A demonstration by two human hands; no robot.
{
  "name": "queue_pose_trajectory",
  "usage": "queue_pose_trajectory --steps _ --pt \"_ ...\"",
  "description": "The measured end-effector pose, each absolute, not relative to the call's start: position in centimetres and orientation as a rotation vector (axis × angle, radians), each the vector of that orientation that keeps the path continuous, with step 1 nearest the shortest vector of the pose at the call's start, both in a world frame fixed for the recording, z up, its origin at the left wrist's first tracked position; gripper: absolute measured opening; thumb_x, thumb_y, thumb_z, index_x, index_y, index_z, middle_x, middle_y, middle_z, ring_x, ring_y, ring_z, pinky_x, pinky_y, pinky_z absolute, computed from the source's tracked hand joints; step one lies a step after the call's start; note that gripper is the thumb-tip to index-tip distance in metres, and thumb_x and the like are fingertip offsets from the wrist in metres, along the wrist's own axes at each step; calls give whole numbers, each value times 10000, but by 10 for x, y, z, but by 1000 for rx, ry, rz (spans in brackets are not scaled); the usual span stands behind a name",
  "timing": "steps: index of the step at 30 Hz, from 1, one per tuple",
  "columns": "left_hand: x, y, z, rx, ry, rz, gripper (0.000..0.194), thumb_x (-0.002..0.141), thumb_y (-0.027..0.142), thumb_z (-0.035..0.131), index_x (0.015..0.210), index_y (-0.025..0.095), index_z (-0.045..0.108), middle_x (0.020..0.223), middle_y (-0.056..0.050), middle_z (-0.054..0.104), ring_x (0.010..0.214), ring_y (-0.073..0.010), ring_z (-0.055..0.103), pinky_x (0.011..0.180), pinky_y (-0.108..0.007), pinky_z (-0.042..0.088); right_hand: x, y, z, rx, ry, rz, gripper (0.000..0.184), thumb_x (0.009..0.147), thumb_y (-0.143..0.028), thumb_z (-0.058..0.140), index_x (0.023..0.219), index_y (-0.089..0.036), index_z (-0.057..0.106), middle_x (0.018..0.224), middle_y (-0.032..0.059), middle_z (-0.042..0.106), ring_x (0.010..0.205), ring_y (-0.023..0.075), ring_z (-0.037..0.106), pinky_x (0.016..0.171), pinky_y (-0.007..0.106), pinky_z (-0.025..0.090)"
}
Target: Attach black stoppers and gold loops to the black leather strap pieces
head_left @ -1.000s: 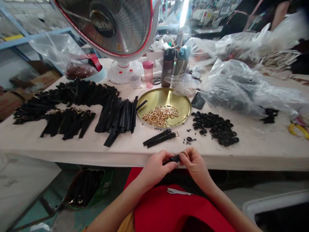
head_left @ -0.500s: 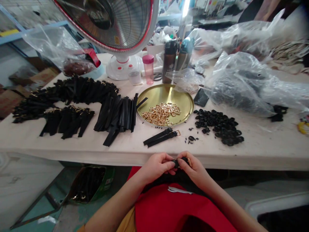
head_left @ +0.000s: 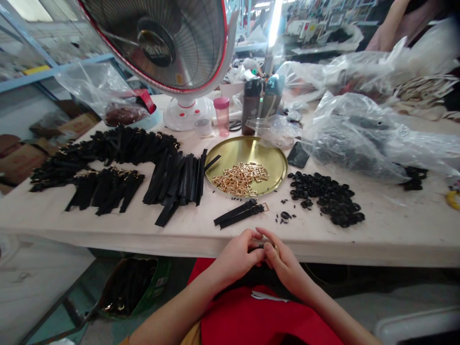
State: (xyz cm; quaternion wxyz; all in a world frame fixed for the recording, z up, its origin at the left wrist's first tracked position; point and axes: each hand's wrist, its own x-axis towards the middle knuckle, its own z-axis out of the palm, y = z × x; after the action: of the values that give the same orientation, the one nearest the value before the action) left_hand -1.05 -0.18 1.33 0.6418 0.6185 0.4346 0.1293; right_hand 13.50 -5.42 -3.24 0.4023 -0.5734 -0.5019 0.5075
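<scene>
My left hand (head_left: 237,258) and my right hand (head_left: 282,261) meet at the table's near edge, fingers pinched together on a small black strap piece (head_left: 259,247) with a gold buckle, mostly hidden between them. Just beyond lie two finished black straps (head_left: 239,213) with a gold buckle. A round gold tray (head_left: 270,158) holds several gold buckles (head_left: 240,178). Right of it is a heap of black loops (head_left: 325,196). Rows of black straps (head_left: 118,165) cover the table's left side.
A large fan-shaped heater (head_left: 161,40) stands at the back, with a pink cup (head_left: 222,115) and two dark bottles (head_left: 259,98) beside it. Plastic bags (head_left: 362,129) fill the right. A green box of straps (head_left: 129,285) sits under the table. Another person's arm (head_left: 390,24) shows far right.
Both hands have drawn closer together over the strap piece, which is now more hidden. The view shifted slightly down.
</scene>
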Motion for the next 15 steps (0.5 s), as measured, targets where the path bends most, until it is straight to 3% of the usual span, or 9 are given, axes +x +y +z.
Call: queue_pose_trajectory --steps 4,7,10,15 --pt "-12 12 18 1781 1133 364 329 802 315 521 1110 207 480 857 -14 629 810 -174 582 770 -313 435 130 -32 -26 -1375 -1206 1348 595 876 -576 254 1270 -150 386 497 -46 370 465 141 380 454 260 289" --pt "-8 30 9 2003 1233 397 279 814 374 524 1016 182 533 943 -46 630 875 -200 574 783 -327 432 142 -12 -29 -1649 -1417 1031 557 888 -523 269 1287 -153 386 551 3 503 527 181 487 537 297 353" --pt "2 42 -13 2295 1237 468 179 832 304 517 920 162 582 952 -59 610 905 -195 551 817 -329 425 158 0 -39 -2016 -1667 553 522 891 -460 293 1295 -150 406 706 88 616 628 248 569 580 337 365" --pt "0 41 -36 2635 1302 548 153 824 283 543 954 222 598 975 -28 594 934 -194 522 810 -354 408 179 -7 -58 -1962 -1737 277 429 894 -434 312 1182 -179 502 742 57 642 646 221 592 604 324 412"
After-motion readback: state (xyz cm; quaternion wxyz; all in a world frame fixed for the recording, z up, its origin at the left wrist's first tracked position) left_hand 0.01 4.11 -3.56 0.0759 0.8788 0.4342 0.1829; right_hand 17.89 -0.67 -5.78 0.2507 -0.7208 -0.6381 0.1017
